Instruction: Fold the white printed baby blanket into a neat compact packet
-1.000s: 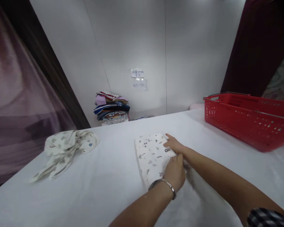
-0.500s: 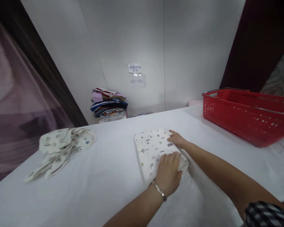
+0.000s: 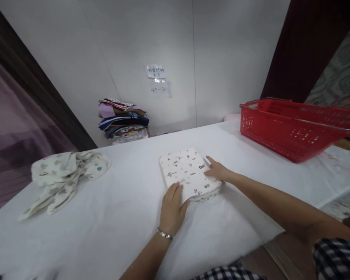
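Note:
A white folded cloth (image 3: pixel 183 171) with small printed figures and plants lies on the table in front of me, a neat rectangle with layers showing at its near edge. My left hand (image 3: pixel 172 208), wearing a silver bracelet, rests at its near left corner, fingers laid flat and thumb apart along the near edge. Against the right edge is my right hand (image 3: pixel 217 170), its thumb on top of the cloth and the forefinger stretched out beside it. To the left, a crumpled cream cloth (image 3: pixel 64 175) with grey-green prints lies loosely.
A red plastic basket (image 3: pixel 280 134) with metal handles stands at the right of the white-covered table (image 3: pixel 128 217). A stack of folded fabrics (image 3: pixel 124 120) is piled behind the far edge, by the wall. Two paper signs (image 3: pixel 159 89) hang above. Curtains flank both sides.
My left hand has moved left, from the cloth's near right part to its near left corner. The near edge now lies flatter and squarer. My right hand stays at the right edge.

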The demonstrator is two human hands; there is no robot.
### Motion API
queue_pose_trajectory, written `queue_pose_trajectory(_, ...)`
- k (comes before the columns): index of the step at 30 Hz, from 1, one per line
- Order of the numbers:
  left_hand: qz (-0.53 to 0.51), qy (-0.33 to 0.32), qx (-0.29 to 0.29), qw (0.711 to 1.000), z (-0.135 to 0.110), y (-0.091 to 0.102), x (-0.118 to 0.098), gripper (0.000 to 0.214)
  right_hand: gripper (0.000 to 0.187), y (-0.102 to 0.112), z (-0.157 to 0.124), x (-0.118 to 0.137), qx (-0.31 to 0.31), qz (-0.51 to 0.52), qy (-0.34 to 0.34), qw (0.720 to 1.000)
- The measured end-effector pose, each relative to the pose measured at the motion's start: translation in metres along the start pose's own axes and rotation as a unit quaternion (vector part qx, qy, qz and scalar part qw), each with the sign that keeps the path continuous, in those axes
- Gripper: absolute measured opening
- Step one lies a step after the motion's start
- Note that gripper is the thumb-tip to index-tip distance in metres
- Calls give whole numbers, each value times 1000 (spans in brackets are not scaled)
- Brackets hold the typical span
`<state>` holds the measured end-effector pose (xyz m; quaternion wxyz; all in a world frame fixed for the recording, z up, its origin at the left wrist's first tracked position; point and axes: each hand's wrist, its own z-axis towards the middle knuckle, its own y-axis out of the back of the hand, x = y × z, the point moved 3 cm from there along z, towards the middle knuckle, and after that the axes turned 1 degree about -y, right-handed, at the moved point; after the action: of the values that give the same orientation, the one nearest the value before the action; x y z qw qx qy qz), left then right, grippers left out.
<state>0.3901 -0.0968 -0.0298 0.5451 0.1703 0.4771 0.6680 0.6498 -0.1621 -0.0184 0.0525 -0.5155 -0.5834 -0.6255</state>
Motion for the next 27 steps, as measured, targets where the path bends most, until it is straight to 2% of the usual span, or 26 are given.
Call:
queue_pose_trajectory(4,1,8,36,999,2,-1,-3,48,80,6,-3,-3,-51,-5,10,999)
queue_pose_trajectory(8,-13,12,87,996,-1,-2,-4,53,76,8,-3,-13,-55,0,-5,998)
queue_pose_trajectory(12,-29,29,100,994,-6,-3,0,56,74,6,-7,-12,-63,43,12,997)
queue_pose_trajectory(18,-6,65,56,996,-2,3,-4,43,72,11,-13,11,-43,171,-29,984)
queue_pose_trajectory(23,43,49,25,998,13,8,-24,43,71,19,-9,35,12,323,-51,945)
queue_pose_trajectory(27,43,51,4,998,20,6,-34,50,67,21,-8,58,26,411,-49,910)
